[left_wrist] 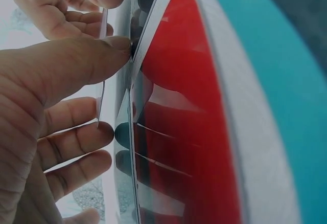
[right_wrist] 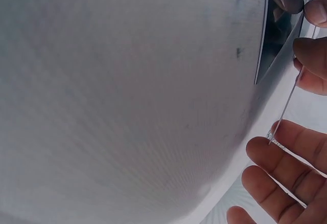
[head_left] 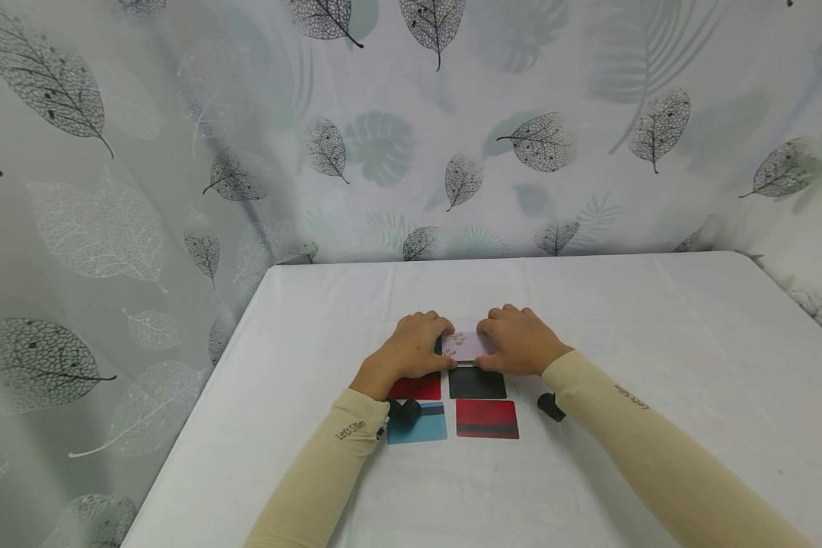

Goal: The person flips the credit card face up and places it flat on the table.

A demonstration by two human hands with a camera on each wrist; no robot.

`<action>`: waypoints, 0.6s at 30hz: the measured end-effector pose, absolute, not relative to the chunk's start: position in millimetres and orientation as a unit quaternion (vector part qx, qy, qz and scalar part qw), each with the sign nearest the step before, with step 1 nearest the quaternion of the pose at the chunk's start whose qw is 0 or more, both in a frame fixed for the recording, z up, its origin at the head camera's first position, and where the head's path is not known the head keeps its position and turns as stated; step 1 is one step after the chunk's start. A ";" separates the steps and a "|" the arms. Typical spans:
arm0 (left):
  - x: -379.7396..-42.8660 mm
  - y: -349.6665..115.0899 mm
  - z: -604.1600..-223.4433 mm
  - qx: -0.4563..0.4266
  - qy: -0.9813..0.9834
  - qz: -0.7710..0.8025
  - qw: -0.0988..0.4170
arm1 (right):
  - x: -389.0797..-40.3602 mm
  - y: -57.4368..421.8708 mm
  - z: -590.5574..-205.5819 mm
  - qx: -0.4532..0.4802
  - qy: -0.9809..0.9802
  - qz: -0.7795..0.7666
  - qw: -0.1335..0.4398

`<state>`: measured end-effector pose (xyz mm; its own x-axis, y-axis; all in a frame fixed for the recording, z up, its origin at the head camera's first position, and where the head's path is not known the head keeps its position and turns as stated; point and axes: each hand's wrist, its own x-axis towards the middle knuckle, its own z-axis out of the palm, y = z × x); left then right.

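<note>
A pale pink card (head_left: pixel 464 347) with a small flower print is pinched at both ends, my left hand (head_left: pixel 414 346) on its left and my right hand (head_left: pixel 523 341) on its right. Seen edge-on, the thin card (left_wrist: pixel 100 104) stands slightly off the table between left thumb and fingers. Thumb and fingers of the right hand also grip the card (right_wrist: pixel 289 104) in the right wrist view. Just nearer lie a red card (head_left: pixel 418 387), partly under the left hand, and a black card (head_left: pixel 477 384). Part of a dark card (head_left: pixel 438 346) peeks out beside the left fingers.
Closer in lie a blue card (head_left: pixel 430 430) with a dark stripe and a red striped card (head_left: pixel 487 418). A black wrist device (head_left: pixel 406 412) covers the blue card's corner from above. The white table (head_left: pixel 657 335) meets a leaf-print curtain (head_left: pixel 383 190) behind.
</note>
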<state>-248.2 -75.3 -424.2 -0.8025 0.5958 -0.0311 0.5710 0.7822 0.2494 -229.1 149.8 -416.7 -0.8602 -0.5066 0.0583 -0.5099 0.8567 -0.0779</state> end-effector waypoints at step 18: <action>-244.4 -85.1 -420.6 0.308 0.942 0.123 0.056 | -231.1 148.6 -420.5 0.255 -0.966 0.036 0.001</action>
